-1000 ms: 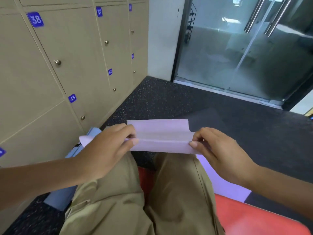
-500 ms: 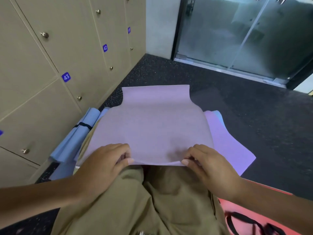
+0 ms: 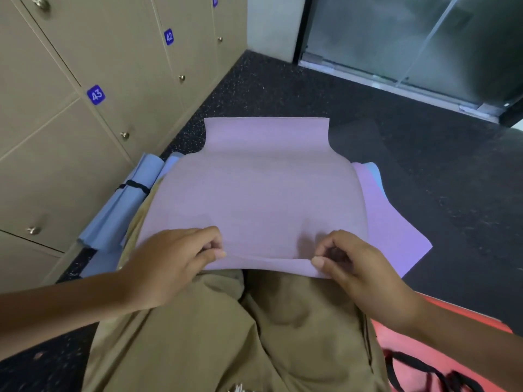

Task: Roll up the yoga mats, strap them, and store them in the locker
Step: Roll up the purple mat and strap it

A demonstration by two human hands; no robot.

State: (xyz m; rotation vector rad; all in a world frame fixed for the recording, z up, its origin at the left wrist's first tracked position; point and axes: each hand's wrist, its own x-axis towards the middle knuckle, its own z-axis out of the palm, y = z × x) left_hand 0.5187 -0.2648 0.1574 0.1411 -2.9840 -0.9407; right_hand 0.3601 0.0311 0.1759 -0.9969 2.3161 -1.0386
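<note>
right now the purple yoga mat (image 3: 254, 193) is draped flat over your knees, matte and finely textured, its far end hanging down to the dark speckled floor (image 3: 424, 137) with its two corners flaring outward. its near edge is curled up slightly into the first small fold. your left hand (image 3: 172, 264) pinches that near edge on its left part, thumb under and fingers curled over the top. your right hand (image 3: 359, 267) pinches the same edge on its right part in the same way, thumb tip at the lip of the fold. the mat spreads away from both hands, toward the glass door (image 3: 410, 38). a rolled blue mat (image 3: 124, 205) with a black strap (image 3: 135, 186) lies to your left against the beige lockers (image 3: 70, 123). more purple mat (image 3: 396, 236) lies on the floor at the right. a red mat (image 3: 452, 357) with black straps (image 3: 424, 372) on it sits by your right leg.
</note>
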